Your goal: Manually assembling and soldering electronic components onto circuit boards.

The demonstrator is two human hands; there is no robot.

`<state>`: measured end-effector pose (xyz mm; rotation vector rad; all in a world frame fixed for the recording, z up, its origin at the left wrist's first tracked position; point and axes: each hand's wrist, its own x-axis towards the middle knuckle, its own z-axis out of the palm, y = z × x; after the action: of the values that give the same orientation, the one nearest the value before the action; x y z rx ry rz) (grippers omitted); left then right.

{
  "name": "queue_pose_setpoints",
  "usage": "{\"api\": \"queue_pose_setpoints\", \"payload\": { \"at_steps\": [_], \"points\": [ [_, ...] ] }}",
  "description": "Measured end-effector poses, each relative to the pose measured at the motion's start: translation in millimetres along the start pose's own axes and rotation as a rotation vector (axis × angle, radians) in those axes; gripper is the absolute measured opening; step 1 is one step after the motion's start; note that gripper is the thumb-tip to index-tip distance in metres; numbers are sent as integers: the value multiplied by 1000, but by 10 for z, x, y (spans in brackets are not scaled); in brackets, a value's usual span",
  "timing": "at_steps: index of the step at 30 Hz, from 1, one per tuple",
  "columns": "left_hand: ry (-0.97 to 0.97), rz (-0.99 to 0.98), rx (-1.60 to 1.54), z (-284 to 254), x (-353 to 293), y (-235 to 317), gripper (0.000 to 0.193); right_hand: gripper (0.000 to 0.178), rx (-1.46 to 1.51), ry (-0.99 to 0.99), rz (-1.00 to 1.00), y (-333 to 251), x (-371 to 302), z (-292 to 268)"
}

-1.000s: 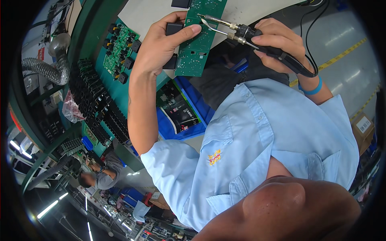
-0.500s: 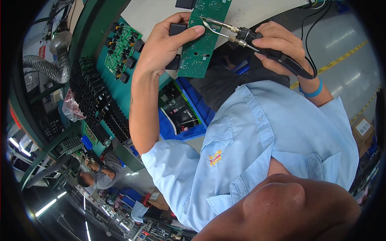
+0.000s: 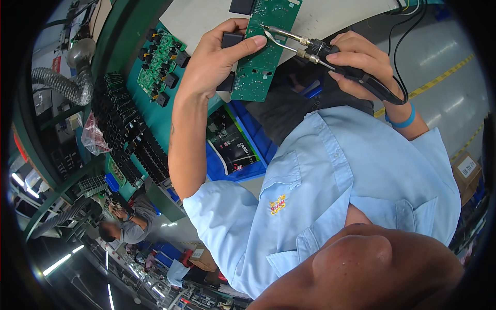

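My left hand (image 3: 216, 58) is closed on the edge of a long green circuit board (image 3: 254, 82), its thumb pressed on the face that is turned up. Black block-shaped parts (image 3: 232, 39) stick out from the board's left side, beside my fingers. In my right hand (image 3: 368, 58) is a black-handled soldering iron (image 3: 356, 76) with a curved metal feed tube (image 3: 283, 45) beside its shaft. Both tips meet at the board's upper middle, just past my left thumb. Whether the tip touches a solder joint is too small to tell.
Another populated green board (image 3: 161, 64) lies on the green mat at left, near a row of black parts (image 3: 137, 129). A blue bin (image 3: 240, 175) sits below my left forearm. Black cables (image 3: 397, 41) hang at right. A co-worker (image 3: 135, 222) sits farther off at lower left.
The board, both hands and the soldering iron appear shifted slightly right and down in the picture, along with the bench. Both grips stay the same, and the tip remains at nearly the same spot.
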<state>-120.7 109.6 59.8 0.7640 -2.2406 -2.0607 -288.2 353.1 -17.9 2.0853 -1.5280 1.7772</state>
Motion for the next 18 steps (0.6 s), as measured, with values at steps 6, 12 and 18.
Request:
{"api": "queue_pose_setpoints", "payload": {
  "at_steps": [6,12,18],
  "points": [
    [14,-12,-10,-2,-20,-3,33,45,3,43,-23,10,24,-8],
    [11,-29,-2,-4,-21,-5,34,45,1,39,-31,4,16,-22],
    [2,-28,13,-5,-9,1,34,45,-3,-7,-20,17,15,-22]
  ]
}}
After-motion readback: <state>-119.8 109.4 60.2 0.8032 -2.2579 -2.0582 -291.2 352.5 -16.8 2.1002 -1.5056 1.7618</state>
